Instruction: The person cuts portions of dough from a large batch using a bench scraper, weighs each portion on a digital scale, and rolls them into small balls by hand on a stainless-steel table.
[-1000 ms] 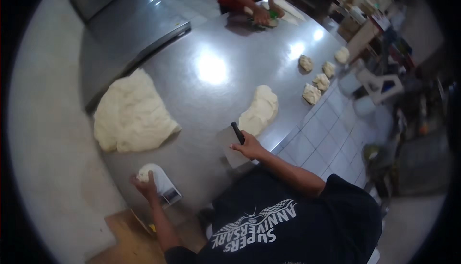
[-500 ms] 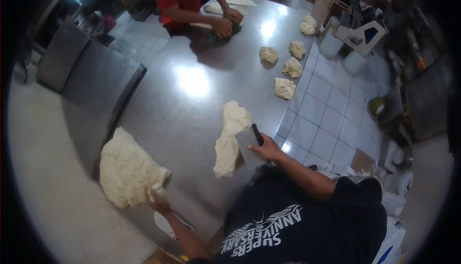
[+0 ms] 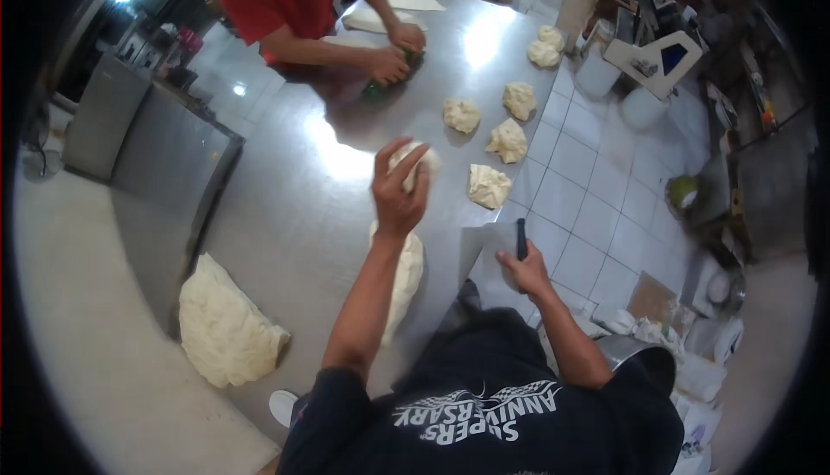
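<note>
My left hand point(image 3: 399, 194) is stretched out over the middle of the steel table, its fingers curled over a pale piece of dough point(image 3: 429, 162) and partly hiding it. Under my left forearm lies a long strip of dough point(image 3: 406, 280), in part covered by the arm. My right hand point(image 3: 529, 273) grips a bench scraper point(image 3: 521, 237) by its black handle at the table's right edge; the flat blade points left. A big mass of dough point(image 3: 229, 328) rests at the near left, apart from both hands.
Several dough lumps point(image 3: 489, 186) lie along the right edge of the steel table point(image 3: 285, 216). Across it, a person in a red shirt point(image 3: 277, 8) presses both hands on a green object point(image 3: 373, 89) beside flat dough sheets point(image 3: 385, 20). White buckets point(image 3: 596, 77) stand on the tiled floor.
My left hand has left the big dough mass and reached forward onto a dough piece. My right hand has moved right with the scraper, away from the strip, which is now shorter.
</note>
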Tool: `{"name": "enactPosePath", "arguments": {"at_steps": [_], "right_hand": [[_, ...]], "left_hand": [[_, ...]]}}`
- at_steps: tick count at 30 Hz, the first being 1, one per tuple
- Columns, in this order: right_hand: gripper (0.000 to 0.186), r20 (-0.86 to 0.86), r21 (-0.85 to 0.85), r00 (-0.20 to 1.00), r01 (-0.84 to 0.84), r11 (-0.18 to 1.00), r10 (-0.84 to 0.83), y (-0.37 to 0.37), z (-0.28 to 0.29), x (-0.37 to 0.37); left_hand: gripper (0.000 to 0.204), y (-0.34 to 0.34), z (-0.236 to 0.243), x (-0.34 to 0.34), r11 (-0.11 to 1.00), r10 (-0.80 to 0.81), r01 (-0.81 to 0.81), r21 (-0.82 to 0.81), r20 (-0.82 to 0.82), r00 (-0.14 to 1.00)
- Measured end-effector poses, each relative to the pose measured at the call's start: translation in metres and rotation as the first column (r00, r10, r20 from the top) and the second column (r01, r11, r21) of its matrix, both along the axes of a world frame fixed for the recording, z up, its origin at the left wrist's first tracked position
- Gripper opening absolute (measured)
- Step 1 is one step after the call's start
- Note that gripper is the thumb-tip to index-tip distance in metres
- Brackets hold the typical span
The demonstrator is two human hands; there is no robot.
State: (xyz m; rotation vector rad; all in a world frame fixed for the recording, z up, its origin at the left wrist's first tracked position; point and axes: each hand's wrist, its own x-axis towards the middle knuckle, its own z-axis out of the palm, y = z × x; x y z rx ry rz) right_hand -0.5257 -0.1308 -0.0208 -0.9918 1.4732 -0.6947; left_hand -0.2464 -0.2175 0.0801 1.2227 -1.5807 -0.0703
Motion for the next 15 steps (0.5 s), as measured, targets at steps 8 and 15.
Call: {"name": "enactPosePath", "arguments": {"at_steps": [8,15], "right_hand": [[0.039,-0.036,-0.037,0.999,-0.03,0.999,0.029,-0.019,-0.022,-0.001],[0.042,-0.087,-0.092,0.884,-0.466,0.88,0.459,-0.018,-0.015,0.077]], "left_hand": [[0.101,-0.028,-0.125,-0.022,0.423,-0.125,-0.173,0.89,0.246,0.961],[0.093,0.224,-0.148,0.03,0.449,0.408,-0.563,0.694,0.402,0.82]]}}
